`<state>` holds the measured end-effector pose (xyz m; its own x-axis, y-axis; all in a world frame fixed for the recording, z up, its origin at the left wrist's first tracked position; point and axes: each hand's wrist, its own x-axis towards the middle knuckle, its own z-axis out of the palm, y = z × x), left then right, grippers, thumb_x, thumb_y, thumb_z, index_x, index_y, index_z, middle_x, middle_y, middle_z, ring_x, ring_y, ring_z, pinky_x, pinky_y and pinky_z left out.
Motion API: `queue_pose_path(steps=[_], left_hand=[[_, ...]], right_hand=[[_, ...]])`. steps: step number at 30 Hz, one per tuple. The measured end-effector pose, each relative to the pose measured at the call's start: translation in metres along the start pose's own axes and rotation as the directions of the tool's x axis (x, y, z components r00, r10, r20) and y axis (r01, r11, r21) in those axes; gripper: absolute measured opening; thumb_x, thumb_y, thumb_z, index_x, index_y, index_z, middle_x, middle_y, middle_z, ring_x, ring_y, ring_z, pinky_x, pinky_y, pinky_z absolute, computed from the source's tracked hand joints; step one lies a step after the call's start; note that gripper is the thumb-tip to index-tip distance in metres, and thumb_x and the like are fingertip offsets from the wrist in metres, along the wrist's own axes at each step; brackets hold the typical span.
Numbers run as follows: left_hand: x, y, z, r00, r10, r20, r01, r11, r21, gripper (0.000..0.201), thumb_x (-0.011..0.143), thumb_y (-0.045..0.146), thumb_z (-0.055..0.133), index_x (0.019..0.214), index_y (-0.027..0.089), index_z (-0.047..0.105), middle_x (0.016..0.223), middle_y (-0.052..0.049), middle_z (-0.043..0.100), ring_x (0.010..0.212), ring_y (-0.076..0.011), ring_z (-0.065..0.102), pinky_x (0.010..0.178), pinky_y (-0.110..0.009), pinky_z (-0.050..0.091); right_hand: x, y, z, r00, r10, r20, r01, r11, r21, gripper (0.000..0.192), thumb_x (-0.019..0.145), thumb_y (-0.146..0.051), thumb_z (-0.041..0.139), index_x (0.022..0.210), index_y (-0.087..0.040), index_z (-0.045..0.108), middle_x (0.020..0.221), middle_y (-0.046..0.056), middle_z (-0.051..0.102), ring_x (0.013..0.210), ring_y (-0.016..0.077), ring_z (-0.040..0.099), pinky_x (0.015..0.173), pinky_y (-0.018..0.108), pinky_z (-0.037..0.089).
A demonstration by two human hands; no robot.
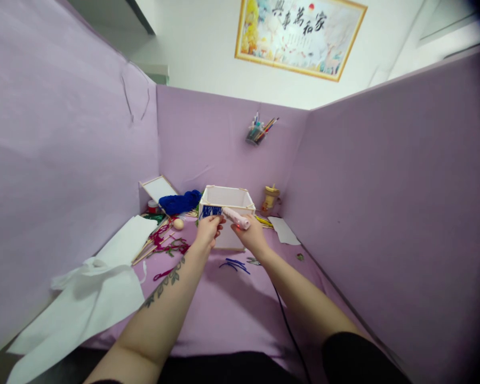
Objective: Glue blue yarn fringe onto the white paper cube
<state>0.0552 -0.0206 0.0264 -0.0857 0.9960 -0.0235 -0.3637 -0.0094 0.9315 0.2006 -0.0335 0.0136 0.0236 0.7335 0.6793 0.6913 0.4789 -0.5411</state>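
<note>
A white box (229, 239) with wooden-stick edges stands in front of me, open at the top. Short dark blue yarn strands (212, 210) cover the upper left of its near side. My right hand (254, 234) is wrapped round a pink glue gun (236, 217), whose nozzle points left toward the blue strands; a black cord (286, 314) trails toward me. At the box's near side, my left hand (209, 229) is closed in a pinch beside the nozzle; what its fingertips hold is too small to make out. Cut blue yarn pieces (236, 264) lie below, near small scissors (253, 261).
Blue yarn (180, 201), magenta yarn (176, 245), sticks and an egg-shaped object (178, 224) lie on the left. White sheets (100, 288) cover the left edge. At right are a paper (285, 230) and a small wooden model (270, 197). Purple walls (232, 144) surround the table.
</note>
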Motion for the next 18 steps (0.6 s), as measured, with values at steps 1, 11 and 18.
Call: queue_pose_path(steps=[1, 11, 18], left_hand=[[0.0, 0.0, 0.0, 1.0, -0.004, -0.001, 0.004, 1.0, -0.001, 0.009, 0.064, 0.018, 0.063, 0.068, 0.011, 0.062, 0.063, -0.002, 0.062, 0.045, -0.0044, 0.043, 0.039, -0.017, 0.022], [0.001, -0.004, -0.004, 1.0, -0.029, -0.005, 0.029, 1.0, -0.008, 0.013, 0.065, 0.02, 0.065, 0.073, 0.01, 0.063, 0.066, -0.003, 0.063, 0.045, -0.0045, 0.045, 0.04, -0.017, 0.022], [-0.004, -0.004, -0.008, 0.993, -0.119, -0.026, 0.121, 0.981, 0.152, 0.013, 0.075, 0.019, 0.055, 0.085, 0.013, 0.061, 0.073, -0.001, 0.064, 0.047, -0.0037, 0.047, 0.044, -0.016, 0.026]], right_hand=[[0.0, 0.0, 0.0, 1.0, 0.0, -0.006, 0.0, 1.0, -0.006, 0.009, 0.073, -0.028, 0.062, 0.076, -0.02, 0.065, 0.079, 0.003, 0.062, 0.076, 0.0202, 0.057, 0.073, 0.032, 0.045], [-0.005, -0.002, 0.0, 1.0, 0.022, -0.018, -0.02, 0.997, 0.079, 0.008, 0.072, -0.028, 0.064, 0.075, -0.021, 0.064, 0.079, 0.003, 0.063, 0.076, 0.0205, 0.058, 0.072, 0.032, 0.045], [-0.016, 0.0, -0.027, 0.995, 0.061, -0.075, -0.046, 0.98, 0.193, 0.016, 0.069, -0.032, 0.066, 0.079, -0.019, 0.067, 0.076, 0.004, 0.066, 0.071, 0.0206, 0.059, 0.068, 0.032, 0.047]])
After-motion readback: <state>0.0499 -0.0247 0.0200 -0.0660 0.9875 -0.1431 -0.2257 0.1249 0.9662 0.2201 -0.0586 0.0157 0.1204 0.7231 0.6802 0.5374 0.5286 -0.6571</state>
